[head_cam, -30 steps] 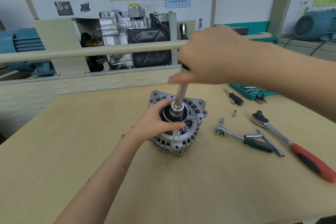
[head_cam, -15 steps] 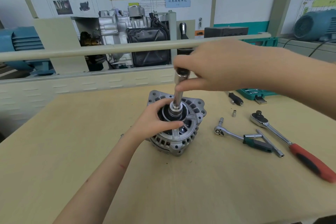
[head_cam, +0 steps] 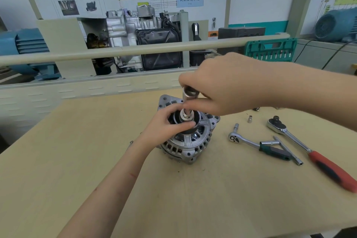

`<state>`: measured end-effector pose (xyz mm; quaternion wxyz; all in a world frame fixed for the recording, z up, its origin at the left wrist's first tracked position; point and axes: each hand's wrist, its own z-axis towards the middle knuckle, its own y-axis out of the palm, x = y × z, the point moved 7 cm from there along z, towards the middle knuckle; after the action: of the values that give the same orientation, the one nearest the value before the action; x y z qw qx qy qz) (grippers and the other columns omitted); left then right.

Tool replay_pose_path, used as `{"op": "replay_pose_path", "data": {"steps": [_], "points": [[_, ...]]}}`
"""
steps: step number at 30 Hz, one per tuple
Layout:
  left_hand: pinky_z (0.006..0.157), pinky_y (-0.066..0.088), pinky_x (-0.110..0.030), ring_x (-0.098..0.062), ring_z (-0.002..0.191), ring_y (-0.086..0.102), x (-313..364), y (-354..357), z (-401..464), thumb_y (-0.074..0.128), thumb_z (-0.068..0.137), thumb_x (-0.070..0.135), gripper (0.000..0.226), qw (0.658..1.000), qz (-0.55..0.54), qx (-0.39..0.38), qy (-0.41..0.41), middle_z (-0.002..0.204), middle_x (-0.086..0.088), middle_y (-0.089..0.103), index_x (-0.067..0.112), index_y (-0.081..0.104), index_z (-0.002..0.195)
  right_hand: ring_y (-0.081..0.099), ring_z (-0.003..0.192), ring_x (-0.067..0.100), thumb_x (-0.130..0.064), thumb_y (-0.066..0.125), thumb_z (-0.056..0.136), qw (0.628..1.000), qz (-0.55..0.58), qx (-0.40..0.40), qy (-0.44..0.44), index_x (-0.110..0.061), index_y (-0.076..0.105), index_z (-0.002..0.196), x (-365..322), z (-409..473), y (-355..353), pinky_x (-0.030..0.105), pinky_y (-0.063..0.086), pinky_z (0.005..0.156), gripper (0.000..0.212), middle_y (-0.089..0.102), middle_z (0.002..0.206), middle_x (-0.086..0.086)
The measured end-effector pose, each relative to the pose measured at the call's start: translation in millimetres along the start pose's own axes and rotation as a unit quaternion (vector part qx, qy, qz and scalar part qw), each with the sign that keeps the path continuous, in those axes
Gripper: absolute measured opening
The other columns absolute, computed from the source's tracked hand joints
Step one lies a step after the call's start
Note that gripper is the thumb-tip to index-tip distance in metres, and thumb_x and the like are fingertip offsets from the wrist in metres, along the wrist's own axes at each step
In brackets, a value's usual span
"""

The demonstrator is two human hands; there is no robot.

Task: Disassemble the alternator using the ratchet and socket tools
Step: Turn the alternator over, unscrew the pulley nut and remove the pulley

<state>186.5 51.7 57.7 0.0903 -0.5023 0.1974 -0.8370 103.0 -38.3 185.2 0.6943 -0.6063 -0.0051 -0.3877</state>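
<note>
At the centre of the counter (head_cam: 193,199), the right hand (head_cam: 228,85) is curling its fingers (head_cam: 195,102) round a silver socket tool (head_cam: 188,95), holding it upright over the alternator (head_cam: 190,139). Just below, the left hand (head_cam: 166,123) is wrapping its fingers and thumb round the black pulley (head_cam: 195,123) on top of the alternator, gripping it. The alternator is standing on the counter, pulley end up, its ribbed silver housing showing beneath the hands. To its right, well apart, a small ratchet (head_cam: 257,144) with a green grip is lying flat, touching a thin metal bar (head_cam: 287,149) (the two are crossing near the grip). Beyond them a larger ratchet (head_cam: 309,149) with a red handle is lying at an angle, and a tiny loose socket (head_cam: 250,119) is standing near its head. A green tool case (head_cam: 270,49) is sitting open at the far edge.
</note>
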Motion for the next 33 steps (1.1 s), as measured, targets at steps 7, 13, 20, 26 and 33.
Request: {"op": "replay_pose_path", "data": {"steps": [7,13,20,26,33], "points": [[0.077,0.045,-0.007,0.004,0.092,0.061,-1,-1,0,0.075,0.074,0.017,0.034,1.000,0.004,0.015,-0.002,0.095,0.018,0.067,0.040,0.062,0.095,0.044,0.068,0.007,-0.026,0.047,0.089,0.993,0.119,0.019,0.008,-0.020,0.055,0.106,32,-3,6,0.023,0.034,0.059,0.019,0.045,0.075,-0.014],[0.087,0.045,-0.016,0.002,0.101,0.057,-1,-2,2,0.076,0.072,0.023,0.038,0.999,0.050,0.007,-0.021,0.108,0.013,0.064,0.030,0.063,0.107,0.049,0.055,0.001,-0.028,0.052,0.084,0.938,0.257,0.167,0.159,-0.017,0.058,0.095,54,-64,34,0.012,0.038,0.054,0.017,0.055,0.066,-0.008],[0.091,0.040,-0.020,-0.003,0.103,0.052,6,-4,-4,0.079,0.066,0.033,0.041,0.988,0.134,0.073,-0.014,0.105,0.020,0.055,0.022,0.066,0.103,0.056,0.047,0.015,-0.025,0.056,0.084,0.779,0.474,0.264,0.315,-0.030,0.047,0.081,22,-120,87,0.024,0.044,0.045,0.010,0.058,0.065,0.005],[0.096,0.039,-0.025,-0.005,0.111,0.048,5,-4,-6,0.079,0.067,0.029,0.037,0.992,0.113,0.032,-0.050,0.119,0.013,0.052,0.019,0.069,0.101,0.055,0.052,0.023,-0.042,0.052,0.075,0.767,0.495,0.239,0.331,-0.040,0.041,0.079,-6,-126,95,0.036,0.045,0.051,0.012,0.058,0.075,0.005],[0.095,0.038,-0.022,0.005,0.108,0.048,16,3,-11,0.076,0.071,0.014,0.028,0.997,0.069,0.005,-0.034,0.117,0.014,0.052,0.040,0.065,0.077,0.042,0.042,0.004,-0.020,0.048,0.086,0.720,0.593,0.048,0.357,-0.039,0.047,0.096,-46,-118,158,0.019,0.036,0.043,0.021,0.048,0.059,0.000]]}}
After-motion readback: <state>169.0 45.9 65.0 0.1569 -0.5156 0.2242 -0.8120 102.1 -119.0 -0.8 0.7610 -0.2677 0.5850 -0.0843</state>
